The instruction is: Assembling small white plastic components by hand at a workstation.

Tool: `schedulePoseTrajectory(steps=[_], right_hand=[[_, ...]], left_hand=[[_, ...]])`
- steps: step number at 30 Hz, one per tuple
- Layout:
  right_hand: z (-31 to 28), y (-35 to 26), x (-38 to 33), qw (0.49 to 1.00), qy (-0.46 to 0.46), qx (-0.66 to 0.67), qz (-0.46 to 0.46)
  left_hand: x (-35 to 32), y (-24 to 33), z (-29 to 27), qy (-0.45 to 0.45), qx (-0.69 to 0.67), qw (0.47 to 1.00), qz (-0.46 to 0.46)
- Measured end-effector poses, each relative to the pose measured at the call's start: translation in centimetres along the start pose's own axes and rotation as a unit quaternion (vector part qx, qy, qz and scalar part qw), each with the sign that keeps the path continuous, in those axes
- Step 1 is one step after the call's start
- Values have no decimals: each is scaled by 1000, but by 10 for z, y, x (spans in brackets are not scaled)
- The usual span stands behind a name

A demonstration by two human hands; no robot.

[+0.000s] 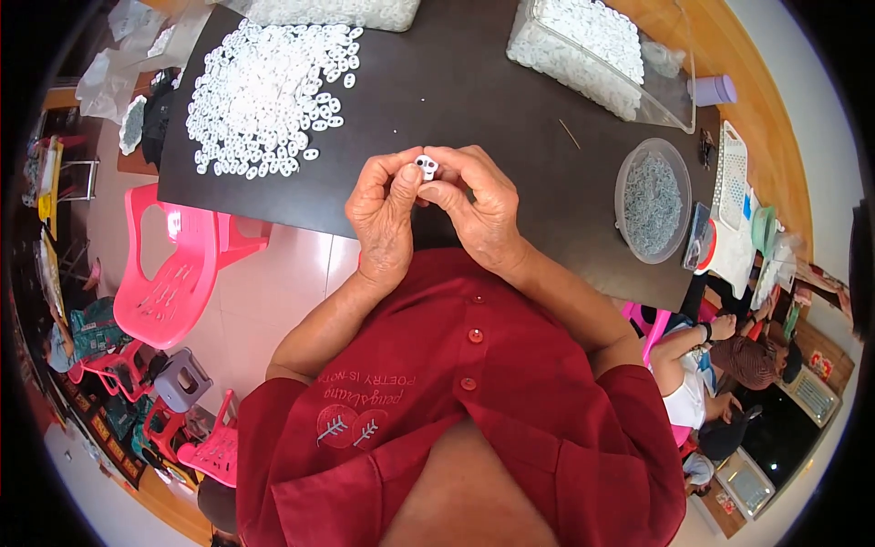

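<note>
Over the near edge of the dark table, my left hand and my right hand meet at a small white plastic piece with two dark round holes. Thumb and forefinger of each hand pinch it from either side. The other fingers are curled beneath, partly hidden. Left of my hands, a wide heap of small white oval two-hole pieces is spread on the tabletop. Whether the held piece is the same kind, I cannot tell for sure.
A clear bin of white parts stands far right. Nearer is a round tub of small grey metal bits, beside a phone. A thin stick lies on the table. A pink chair stands left; people sit at right.
</note>
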State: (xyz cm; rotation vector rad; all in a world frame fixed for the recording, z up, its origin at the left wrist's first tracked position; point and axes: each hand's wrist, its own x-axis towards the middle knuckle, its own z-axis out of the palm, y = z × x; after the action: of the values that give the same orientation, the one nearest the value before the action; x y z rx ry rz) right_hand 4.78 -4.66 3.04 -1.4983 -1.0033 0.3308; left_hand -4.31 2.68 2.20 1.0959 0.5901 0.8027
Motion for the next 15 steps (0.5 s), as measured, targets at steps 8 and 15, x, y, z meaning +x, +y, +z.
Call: schedulePoseTrajectory(steps=[8, 15], right_hand=[[-2, -2, 2, 999, 15, 28, -19], [-7, -10, 16, 989, 28, -78, -123]], left_hand=[[0, 7, 3, -11, -2, 1000, 20], [3, 14, 7, -25, 25, 997, 66]])
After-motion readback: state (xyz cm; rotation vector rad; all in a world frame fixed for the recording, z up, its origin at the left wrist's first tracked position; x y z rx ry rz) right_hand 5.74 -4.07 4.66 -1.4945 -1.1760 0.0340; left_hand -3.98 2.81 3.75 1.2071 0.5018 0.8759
